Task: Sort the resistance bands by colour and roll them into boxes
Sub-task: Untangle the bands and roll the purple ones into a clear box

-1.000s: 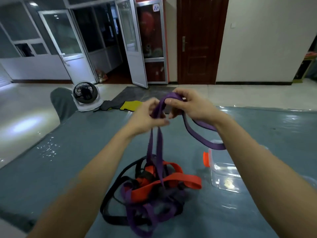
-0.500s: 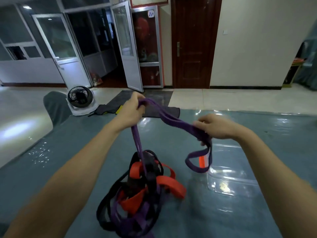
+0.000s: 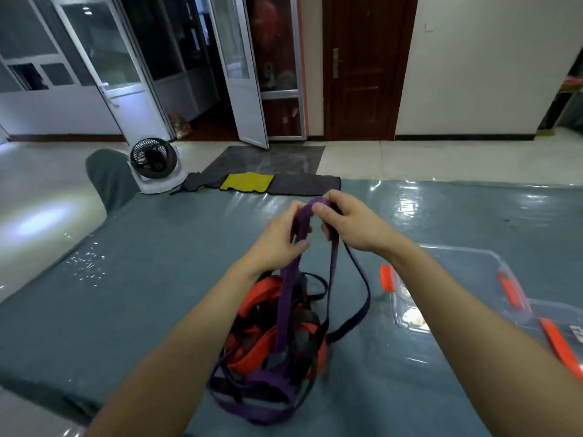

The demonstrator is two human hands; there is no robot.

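Pinching purple band (image 3: 285, 298), left hand (image 3: 277, 244) and right hand (image 3: 353, 225); forearm (image 3: 457, 310) seemingly masking clear box (image 3: 492, 263).

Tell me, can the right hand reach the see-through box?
Probably yes. The clear box sits on the table just beside and below the right hand, with nothing between them. But that hand holds the purple band, which runs down into the pile and may tug.

A flat purple resistance band (image 3: 285, 298) looks like smooth, matt rubber, as does the heap of orange and black bands (image 3: 271, 342) beneath it. The teal table covering (image 3: 142, 294) is glossy, glaring near its far edge. At the table's right edge is a clear plastic box (image 3: 410, 307) with shiny orange plastic latches (image 3: 386, 278).
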